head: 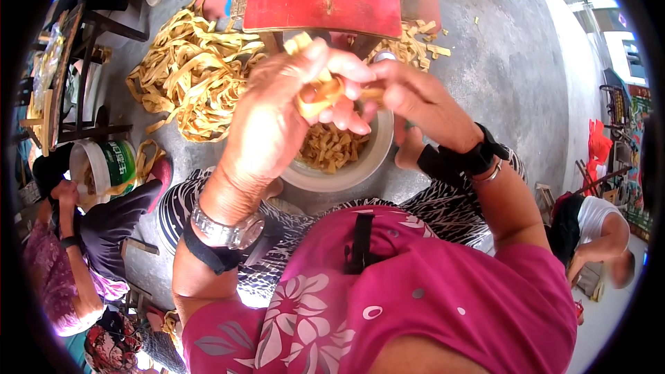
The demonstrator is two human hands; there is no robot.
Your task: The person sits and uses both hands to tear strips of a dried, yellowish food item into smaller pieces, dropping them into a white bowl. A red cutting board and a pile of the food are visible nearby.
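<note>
My left hand (275,93) holds a flat, pliable yellow-brown strip (318,106), curled into a loop between the fingers. A pale folded end sticks up by the thumb. My right hand (428,101) meets it from the other side, its fingertips pinching part of the strip; blur hides the exact grip. Beneath both hands, a round white basin (345,183) holds many short folded yellow-brown pieces (332,148). My forearms and hands cover the basin's far side.
Long loose strips (192,72) lie heaped on the concrete floor at left. A red-topped wooden stool or bench (322,0) stands ahead, with short folded pieces (415,44) beside it. At left, a seated person (67,249) is by a white-and-green bucket (101,169). Another person (597,234) bends at right.
</note>
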